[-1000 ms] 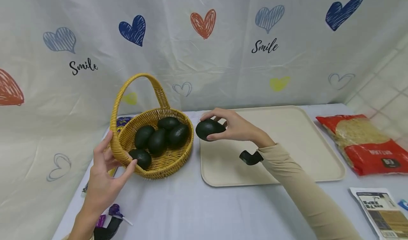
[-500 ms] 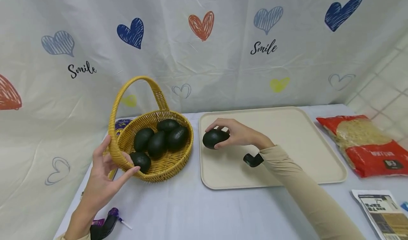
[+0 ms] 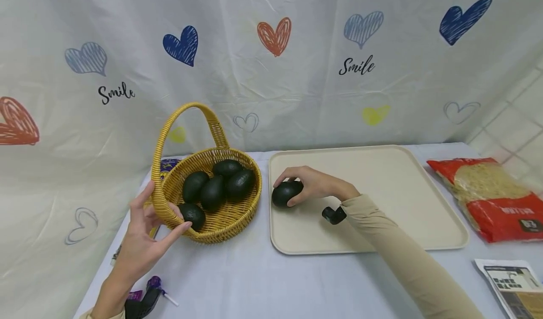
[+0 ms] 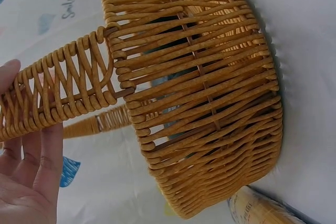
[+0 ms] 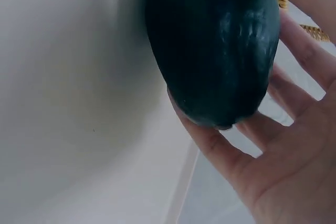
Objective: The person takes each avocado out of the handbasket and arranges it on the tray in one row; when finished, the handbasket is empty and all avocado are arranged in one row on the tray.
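Note:
My right hand (image 3: 311,184) grips a dark green avocado (image 3: 285,194) over the left part of the cream tray (image 3: 382,201). In the right wrist view, fingers and thumb curl round the avocado (image 5: 212,45), which is close over the tray's surface. My left hand (image 3: 142,234) holds the yellow wicker basket (image 3: 231,236) by the lower part of its tall handle. Several more avocados (image 3: 213,192) lie inside the basket. From the left wrist, the basket's woven side (image 4: 205,87) fills the view, and the hand (image 4: 31,171) is wrapped at the handle.
A red bag of pasta (image 3: 494,199) lies right of the tray, with a flat white-and-brown packet (image 3: 511,283) nearer the front. Below the left hand is a purple-wrapped lollipop (image 3: 154,282). A purple packet (image 3: 167,166) sits behind the basket. A heart-print cloth (image 3: 271,88) hangs at the back.
My right hand has lowered the avocado from beside the basket's rim down to the left part of the tray. The left hand keeps its hold on the basket handle.

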{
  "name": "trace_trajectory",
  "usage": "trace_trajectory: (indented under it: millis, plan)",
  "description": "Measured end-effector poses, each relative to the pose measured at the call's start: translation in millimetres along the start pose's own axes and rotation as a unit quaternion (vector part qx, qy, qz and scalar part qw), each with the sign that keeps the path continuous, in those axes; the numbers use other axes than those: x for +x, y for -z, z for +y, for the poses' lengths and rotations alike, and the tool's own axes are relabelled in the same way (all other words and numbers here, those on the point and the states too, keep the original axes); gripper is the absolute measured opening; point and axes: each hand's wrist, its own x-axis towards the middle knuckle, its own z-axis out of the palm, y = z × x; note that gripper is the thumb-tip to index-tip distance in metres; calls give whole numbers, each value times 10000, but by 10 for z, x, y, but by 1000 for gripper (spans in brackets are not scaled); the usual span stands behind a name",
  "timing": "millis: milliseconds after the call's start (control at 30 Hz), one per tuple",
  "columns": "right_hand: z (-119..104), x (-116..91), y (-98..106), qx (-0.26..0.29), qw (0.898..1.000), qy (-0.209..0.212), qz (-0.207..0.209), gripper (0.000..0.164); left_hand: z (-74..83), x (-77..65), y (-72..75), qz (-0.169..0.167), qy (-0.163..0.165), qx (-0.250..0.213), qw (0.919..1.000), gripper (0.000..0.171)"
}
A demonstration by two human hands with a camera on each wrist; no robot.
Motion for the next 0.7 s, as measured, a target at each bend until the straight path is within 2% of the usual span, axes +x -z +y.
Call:
trace_trajectory:
  millis: [100,200,333,433,600,700]
  plan:
    - [-27,-13,19,-156,9998,-66,-41,54,-4,27,-4,-12,-51,22,10000,103]
    - [-81,-10,29,-573,9982,-102,-156,60,-6,46,-1,-20,-58,78,10000,102]
    - [-174,10,14,-1166,9924,-225,-315,63,9,33,5,6,-9,211,9998,102]
    - [-237,19,4,-1595,9864,-289,-276,62,34,10,4,27,129,280,9995,103]
    - [-297,21,-13,-2312,9728,-118,-109,59,67,-22,-8,51,311,440,9985,115]
    - [-312,7,-23,-2448,9696,-41,-15,58,75,-26,-18,51,348,589,9976,126]
